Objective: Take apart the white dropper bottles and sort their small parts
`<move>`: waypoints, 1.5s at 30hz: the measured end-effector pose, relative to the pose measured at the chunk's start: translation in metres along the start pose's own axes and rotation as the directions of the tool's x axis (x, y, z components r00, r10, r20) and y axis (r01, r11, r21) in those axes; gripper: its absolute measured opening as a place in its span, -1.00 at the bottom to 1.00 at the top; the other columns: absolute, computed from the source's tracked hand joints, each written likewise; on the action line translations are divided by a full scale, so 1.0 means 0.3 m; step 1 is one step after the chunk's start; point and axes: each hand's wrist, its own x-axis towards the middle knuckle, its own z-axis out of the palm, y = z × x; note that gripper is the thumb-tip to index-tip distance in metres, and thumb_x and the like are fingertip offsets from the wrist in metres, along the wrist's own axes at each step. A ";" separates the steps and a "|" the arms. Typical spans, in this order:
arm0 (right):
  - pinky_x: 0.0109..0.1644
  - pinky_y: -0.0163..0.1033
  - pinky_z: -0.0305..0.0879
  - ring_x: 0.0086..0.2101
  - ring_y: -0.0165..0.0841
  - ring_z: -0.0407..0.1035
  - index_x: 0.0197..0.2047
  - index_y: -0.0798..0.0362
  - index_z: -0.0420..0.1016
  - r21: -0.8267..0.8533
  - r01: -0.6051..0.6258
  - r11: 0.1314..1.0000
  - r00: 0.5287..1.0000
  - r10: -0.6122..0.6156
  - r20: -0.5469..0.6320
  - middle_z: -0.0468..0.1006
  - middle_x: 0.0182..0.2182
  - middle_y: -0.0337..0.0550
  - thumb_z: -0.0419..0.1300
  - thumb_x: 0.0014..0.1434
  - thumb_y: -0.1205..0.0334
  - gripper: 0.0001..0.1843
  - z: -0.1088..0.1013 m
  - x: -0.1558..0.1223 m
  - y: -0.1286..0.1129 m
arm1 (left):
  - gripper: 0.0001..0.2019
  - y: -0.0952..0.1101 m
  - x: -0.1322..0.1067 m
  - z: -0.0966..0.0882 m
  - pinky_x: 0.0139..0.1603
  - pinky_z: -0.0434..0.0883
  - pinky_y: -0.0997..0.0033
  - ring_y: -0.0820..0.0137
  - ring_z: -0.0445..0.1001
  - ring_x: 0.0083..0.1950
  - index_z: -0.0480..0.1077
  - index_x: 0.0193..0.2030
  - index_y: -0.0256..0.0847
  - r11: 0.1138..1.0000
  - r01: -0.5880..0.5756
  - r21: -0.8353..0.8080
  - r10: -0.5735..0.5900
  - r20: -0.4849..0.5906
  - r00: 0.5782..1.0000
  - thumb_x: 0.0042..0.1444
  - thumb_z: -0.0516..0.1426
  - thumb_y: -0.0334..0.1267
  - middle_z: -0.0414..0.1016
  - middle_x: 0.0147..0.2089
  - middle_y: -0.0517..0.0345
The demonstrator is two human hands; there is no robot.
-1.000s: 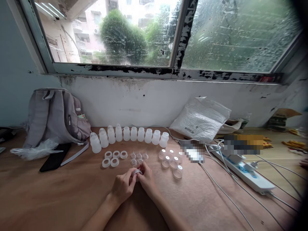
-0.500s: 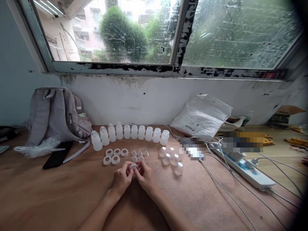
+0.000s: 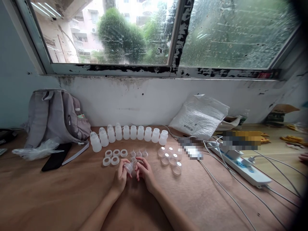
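My left hand [image 3: 121, 175] grips a translucent bottle collar with a nipple [image 3: 129, 167], tilted in its fingers just above the table. Beside it, my right hand [image 3: 145, 171] has loosely bent fingers spaced apart, close to the piece; whether a fingertip touches it is hard to tell. Just beyond the hands lie several clear silicone nipples [image 3: 139, 153], some partly covered by my right fingers. Several white collar rings [image 3: 115, 160] lie flat to the left. On the right are several clear domed caps [image 3: 176, 169].
Frosted baby bottles [image 3: 133, 132] stand in an arc at the back, the left ones capped. A backpack [image 3: 55, 115], plastic bag [image 3: 38, 149] and black phone-like slab [image 3: 56, 157] lie left. A power strip [image 3: 255, 176] and cables are right. Another person's hand [image 3: 303, 157] shows far right.
Both hands were pinching the translucent piece together. Now the piece is tilted in my left hand, and my right fingers have loosened and shifted a little away. The view has shifted slightly.
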 end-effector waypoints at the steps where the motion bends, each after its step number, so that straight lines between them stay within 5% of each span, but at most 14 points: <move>1: -0.67 -0.41 0.10 -0.71 -0.53 0.19 -0.10 -0.01 0.19 0.029 -0.013 0.999 1.000 0.014 -0.006 0.32 -0.53 -0.35 0.07 0.04 0.05 -0.64 -0.002 0.004 0.001 | -0.85 -0.004 0.001 0.004 -0.58 0.25 0.53 0.50 0.30 -0.62 0.15 -0.24 -0.18 0.999 0.006 -0.054 -0.005 0.013 1.000 0.10 -0.18 -0.29 0.32 -0.53 0.29; 8: -0.65 -0.41 0.07 -0.72 -0.54 0.16 -0.49 0.11 0.30 -0.071 0.038 0.997 0.998 -0.041 -0.037 0.29 -0.71 -0.36 0.20 -0.08 0.01 -0.69 -0.001 0.009 0.013 | -0.83 -0.027 0.004 0.027 -0.64 0.22 0.56 0.52 0.27 -0.61 0.16 -0.23 -0.20 0.983 0.066 -0.173 -0.051 0.093 0.994 0.10 -0.15 -0.23 0.28 -0.53 0.28; 12: -0.61 -0.39 0.14 -0.68 -0.52 0.18 -0.47 0.10 0.32 -0.075 0.047 0.996 0.996 -0.053 -0.077 0.31 -0.68 -0.34 0.20 -0.08 0.02 -0.69 0.000 0.009 0.006 | -0.69 -0.008 0.008 0.014 -0.65 0.25 0.55 0.49 0.36 -0.50 0.10 -0.07 -0.18 0.943 0.144 -0.299 -0.123 0.089 0.988 0.13 -0.22 -0.10 0.32 -0.23 0.11; 17: -0.67 -0.41 0.13 -0.69 -0.53 0.16 -0.41 0.08 0.30 -0.128 0.067 0.990 0.995 -0.076 -0.066 0.31 -0.62 -0.35 0.20 -0.09 0.01 -0.69 -0.003 0.014 0.017 | -0.62 0.004 0.000 0.016 -0.66 0.22 0.58 0.53 0.27 -0.56 0.14 -0.09 -0.20 0.984 0.123 -0.126 -0.116 0.066 0.991 0.12 -0.20 0.02 0.32 -0.36 0.16; 23: -0.71 -0.44 -0.04 -0.74 -0.56 0.08 -0.52 0.08 0.21 -0.320 0.080 0.944 0.996 -0.090 -0.016 0.24 -0.71 -0.39 0.08 0.03 0.00 -0.69 -0.009 0.010 0.032 | -0.68 0.027 -0.002 0.010 -0.45 0.37 0.49 0.42 0.34 -0.34 0.23 -0.21 -0.19 0.999 0.020 0.041 -0.018 -0.040 0.999 0.13 -0.17 -0.03 0.33 -0.28 0.12; 31: -0.55 -0.38 0.04 -0.63 -0.48 0.12 -0.57 0.04 0.19 -0.537 0.243 0.808 0.954 -0.300 -0.020 0.23 -0.67 -0.33 0.01 0.10 0.03 -0.68 -0.012 -0.011 -0.015 | -0.65 0.042 0.034 -0.038 -0.48 0.35 0.47 0.45 0.38 -0.49 0.25 -0.18 -0.19 0.993 -0.012 0.119 0.013 -0.014 1.000 0.15 -0.22 -0.04 0.41 -0.26 0.09; 35: -0.54 -0.36 0.02 -0.61 -0.45 0.09 -0.58 0.01 0.15 -0.615 0.229 0.755 0.905 -0.398 -0.152 0.19 -0.66 -0.32 -0.05 0.13 0.02 -0.66 -0.056 0.005 -0.008 | -0.69 0.041 0.132 -0.067 -0.38 0.36 0.41 0.45 0.42 -0.47 0.21 -0.08 -0.15 0.938 -0.085 0.337 0.112 -0.062 0.992 0.15 -0.20 -0.12 0.41 -0.17 0.08; 38: -0.53 -0.35 0.03 -0.59 -0.43 0.11 -0.56 0.00 0.18 -0.613 0.199 0.765 0.895 -0.397 -0.205 0.20 -0.65 -0.32 -0.07 0.13 0.02 -0.67 -0.086 0.033 0.011 | -0.68 0.073 0.263 -0.082 -0.21 0.32 0.39 0.35 0.43 -0.22 0.14 0.03 -0.14 0.765 -0.151 0.626 0.193 0.002 0.981 0.13 -0.14 -0.24 0.41 -0.16 0.06; 40: -0.51 -0.36 0.04 -0.58 -0.43 0.13 -0.57 0.00 0.18 -0.612 0.187 0.769 0.889 -0.398 -0.228 0.22 -0.65 -0.32 -0.07 0.13 0.03 -0.67 -0.098 0.050 0.020 | -0.62 0.101 0.363 -0.087 -0.24 0.30 0.38 0.30 0.43 -0.21 0.06 0.12 -0.11 0.600 -0.122 0.790 0.101 0.076 0.992 0.14 -0.15 -0.28 0.40 -0.10 0.03; 45: -0.50 -0.36 0.03 -0.59 -0.43 0.12 -0.60 0.01 0.14 -0.603 0.171 0.779 0.875 -0.401 -0.271 0.19 -0.67 -0.34 -0.07 0.14 0.03 -0.65 -0.103 0.062 0.016 | -0.55 0.126 0.563 -0.082 -0.23 0.28 0.29 0.17 0.40 -0.15 -0.01 0.17 -0.18 0.537 -0.086 0.839 0.044 0.074 0.996 0.11 -0.10 -0.33 0.32 0.01 -0.12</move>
